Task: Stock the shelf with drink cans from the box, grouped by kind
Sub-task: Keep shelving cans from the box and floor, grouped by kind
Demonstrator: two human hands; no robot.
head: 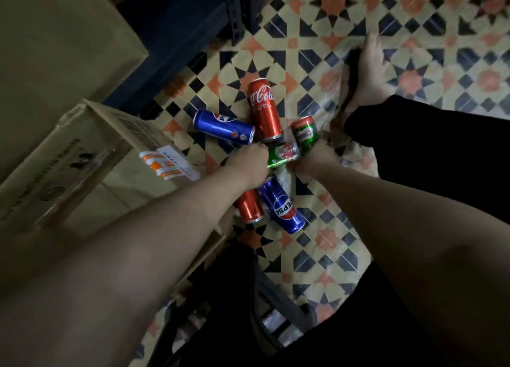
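Green can held: left hand, right hand.

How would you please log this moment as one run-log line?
left hand: grips green can | right hand: grips second green can | floor: two Pepsi, two red cans lying | box: left

Patterned tile floor, bare foot
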